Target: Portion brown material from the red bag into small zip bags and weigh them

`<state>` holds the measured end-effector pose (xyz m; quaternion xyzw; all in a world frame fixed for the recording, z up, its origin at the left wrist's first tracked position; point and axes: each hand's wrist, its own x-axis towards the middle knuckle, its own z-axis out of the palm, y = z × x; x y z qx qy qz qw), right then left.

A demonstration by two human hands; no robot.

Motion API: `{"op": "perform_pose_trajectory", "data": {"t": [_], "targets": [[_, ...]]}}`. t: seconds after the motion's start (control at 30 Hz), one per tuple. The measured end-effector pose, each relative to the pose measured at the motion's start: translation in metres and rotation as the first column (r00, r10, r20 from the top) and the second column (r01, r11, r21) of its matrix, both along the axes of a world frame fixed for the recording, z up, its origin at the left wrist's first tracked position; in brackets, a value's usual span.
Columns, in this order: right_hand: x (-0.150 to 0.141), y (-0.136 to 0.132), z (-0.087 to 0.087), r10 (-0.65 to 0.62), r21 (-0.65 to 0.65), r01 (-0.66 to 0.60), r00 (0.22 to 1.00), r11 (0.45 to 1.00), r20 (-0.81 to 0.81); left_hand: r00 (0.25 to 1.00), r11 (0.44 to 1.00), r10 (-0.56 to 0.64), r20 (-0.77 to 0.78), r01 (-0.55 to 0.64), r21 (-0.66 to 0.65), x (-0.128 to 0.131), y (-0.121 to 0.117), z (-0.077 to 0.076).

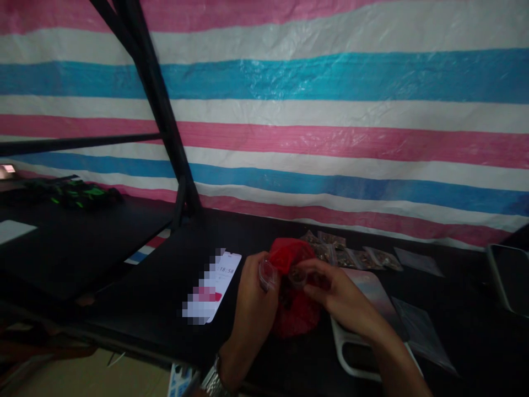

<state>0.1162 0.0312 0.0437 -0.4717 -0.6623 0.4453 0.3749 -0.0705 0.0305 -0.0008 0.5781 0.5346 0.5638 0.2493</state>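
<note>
A red plastic bag (295, 322) sits on the black table between my hands, its mouth partly open with dark contents inside. My left hand (257, 300) is closed at the bag's left edge, with clear plastic (268, 274) showing between thumb and fingers. From the right, my right hand (330, 292) reaches over the bag's mouth, its thumb and fingers pinching a small clear plastic bag (298, 275) with brownish bits at it. Whether both hands hold the same clear piece, I cannot tell.
Several small clear bags of metal-looking parts (343, 257) lie behind the red bag. A scale-like device (351, 358) stands under my right forearm, flat clear bags (425, 331) beside it. A lit phone (221, 286) lies left; a dark-screened device (510, 278) is far right. A black frame post (165, 121) rises behind.
</note>
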Motion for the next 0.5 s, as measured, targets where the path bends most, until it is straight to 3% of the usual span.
{"op": "perform_pose_trajectory", "data": {"t": [0.17, 0.33, 0.5], "targets": [[-0.002, -0.011, 0.025, -0.066, 0.106, 0.058, 0.995, 0.993, 0.079, 0.989, 0.996, -0.027, -0.144, 0.039, 0.082, 0.005, -0.002, -0.008], [-0.016, -0.019, 0.029, -0.115, 0.253, 0.045, 0.956, 0.967, 0.269, 0.977, 0.990, -0.139, -0.160, 0.141, 0.006, 0.010, 0.001, -0.013], [-0.030, -0.023, 0.030, -0.075, 0.289, -0.038, 0.926, 0.957, 0.371, 0.972, 0.978, -0.210, -0.103, 0.209, -0.020, 0.014, 0.000, -0.014]]}}
